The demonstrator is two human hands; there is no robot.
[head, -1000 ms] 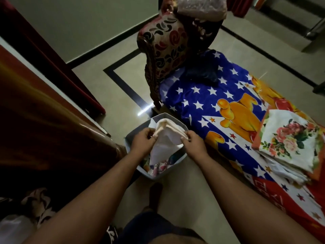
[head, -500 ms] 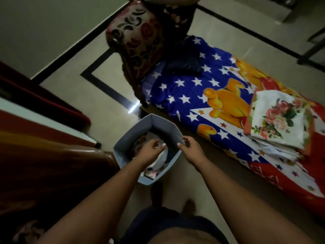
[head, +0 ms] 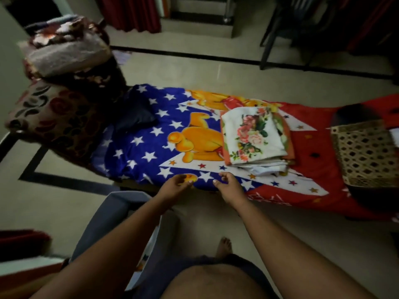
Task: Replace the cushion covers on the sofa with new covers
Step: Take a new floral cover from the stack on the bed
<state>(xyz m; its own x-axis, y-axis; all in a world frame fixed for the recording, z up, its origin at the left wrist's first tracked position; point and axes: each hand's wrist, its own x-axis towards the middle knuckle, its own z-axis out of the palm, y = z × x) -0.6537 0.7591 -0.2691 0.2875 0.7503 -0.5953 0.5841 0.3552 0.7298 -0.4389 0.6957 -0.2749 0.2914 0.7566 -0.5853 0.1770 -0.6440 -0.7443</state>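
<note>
Left hand (head: 176, 186) and right hand (head: 226, 186) empty, fingers loosely curled, near sofa's front edge. Folded floral covers (head: 252, 137) stacked on star-print blanket (head: 146, 134). Grey bin (head: 116, 203) under left forearm.

Home living room, probably — patterned sofa (head: 62, 121), cartoon blanket (head: 151, 137), red curtains (head: 131, 14), tiled floor (head: 216, 70)

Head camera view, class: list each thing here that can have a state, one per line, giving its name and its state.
Left hand: empty, fingers loosely curled, over the blanket's near edge.
Right hand: empty, fingers loosely curled.
Floral cushion covers: folded, stacked on the blanket.
Star-and-bear blanket: spread flat over the seat.
Grey bin: open, on the floor beside the left forearm.
Woven basket: resting on the blanket's red end.
Navy cloth: crumpled.
</note>
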